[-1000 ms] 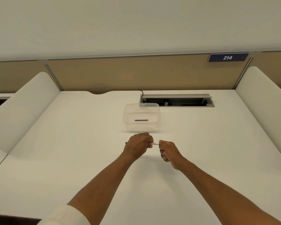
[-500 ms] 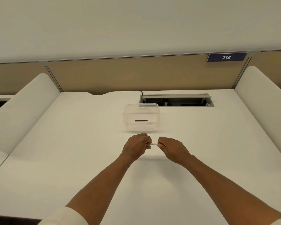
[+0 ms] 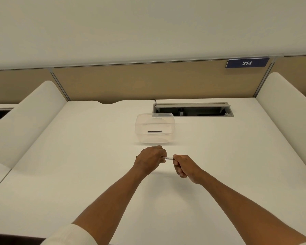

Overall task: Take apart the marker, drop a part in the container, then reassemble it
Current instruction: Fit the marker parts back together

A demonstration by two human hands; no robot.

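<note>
The head view shows the left hand (image 3: 150,159) and right hand (image 3: 183,167), both curled, gripping the thin clear plastic marker (image 3: 169,158) between them, near the clear plastic container (image 3: 155,138). A hard pull may send a part flying off the white desk (image 3: 78,156).

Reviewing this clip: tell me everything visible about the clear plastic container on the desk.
The container is a lidless tub of clear, slightly frosted plastic, roughly rectangular with rounded corners and a thicker rim. It stands upright on the white desk, just beyond the two hands and in front of the open cable hatch. A short dark stick-like part lies flat inside, on the bottom, crosswise to the view. Neither hand touches the tub; nothing else appears to be inside.
</note>
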